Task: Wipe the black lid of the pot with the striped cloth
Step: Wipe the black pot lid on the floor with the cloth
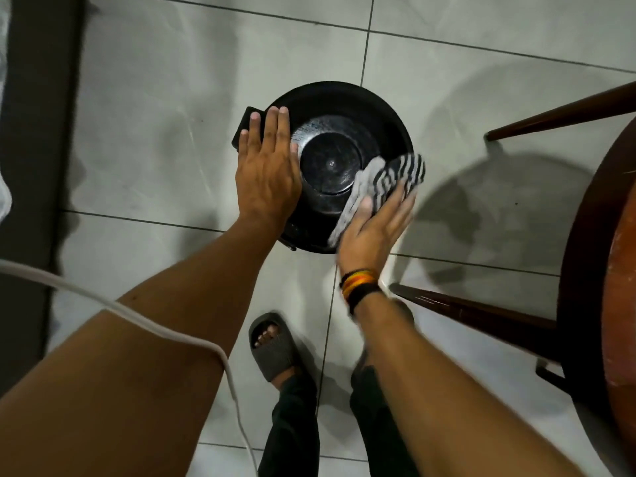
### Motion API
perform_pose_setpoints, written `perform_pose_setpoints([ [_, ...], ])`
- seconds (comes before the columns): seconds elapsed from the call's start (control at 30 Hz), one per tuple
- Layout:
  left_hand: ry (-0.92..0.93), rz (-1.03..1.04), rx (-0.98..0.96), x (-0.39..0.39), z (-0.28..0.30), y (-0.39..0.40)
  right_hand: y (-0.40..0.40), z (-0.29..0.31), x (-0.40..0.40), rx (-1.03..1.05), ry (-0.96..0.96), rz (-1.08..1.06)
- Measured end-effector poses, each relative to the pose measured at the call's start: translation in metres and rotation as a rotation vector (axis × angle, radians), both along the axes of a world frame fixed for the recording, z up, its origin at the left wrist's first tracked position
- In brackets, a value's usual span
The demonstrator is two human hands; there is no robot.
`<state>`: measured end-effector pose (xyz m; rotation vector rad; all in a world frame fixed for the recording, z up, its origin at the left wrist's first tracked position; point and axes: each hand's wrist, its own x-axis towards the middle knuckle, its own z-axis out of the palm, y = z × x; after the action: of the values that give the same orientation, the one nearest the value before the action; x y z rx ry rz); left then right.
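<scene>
A round black pot with its black lid (330, 163) stands on the tiled floor, seen from above. My left hand (266, 166) lies flat with fingers together on the lid's left side, over a black handle. My right hand (375, 222) presses the grey-and-black striped cloth (389, 180) against the lid's right side; hand and cloth are blurred by motion. Part of the cloth hangs down the lid's near right edge.
A dark wooden stool (599, 270) with splayed legs stands close on the right. A white cable (137, 321) crosses my left forearm. My feet in grey slippers (275, 349) are just below the pot. A dark strip (34, 166) runs along the left.
</scene>
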<state>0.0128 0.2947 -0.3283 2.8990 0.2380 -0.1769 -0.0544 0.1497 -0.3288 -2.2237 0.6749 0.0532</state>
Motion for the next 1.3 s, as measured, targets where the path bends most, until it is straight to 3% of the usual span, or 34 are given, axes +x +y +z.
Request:
perform_pose_setpoints([
  [0.13,-0.005,-0.006,-0.008,0.0,-0.003,0.0,0.069,0.0,-0.065,0.064,0.107,-0.05],
  [0.27,-0.007,-0.012,-0.016,-0.001,-0.005,0.004,0.104,0.002,-0.064,0.131,0.12,-0.142],
  [0.47,-0.028,0.017,-0.022,0.0,-0.004,-0.001,0.017,0.002,-0.021,0.11,0.042,-0.075],
  [0.7,-0.026,0.033,-0.031,0.0,-0.003,-0.004,-0.044,-0.001,0.089,-0.098,0.08,0.208],
  [0.93,-0.01,0.032,-0.003,0.0,-0.004,-0.006,0.0,0.01,0.001,-0.106,0.126,0.099],
  [1.07,0.0,0.026,0.011,0.001,-0.006,-0.006,0.046,0.015,0.001,-0.101,0.203,-0.026],
  [1.3,-0.021,0.015,-0.015,-0.001,-0.001,-0.004,-0.008,0.011,0.003,-0.137,0.161,0.149],
])
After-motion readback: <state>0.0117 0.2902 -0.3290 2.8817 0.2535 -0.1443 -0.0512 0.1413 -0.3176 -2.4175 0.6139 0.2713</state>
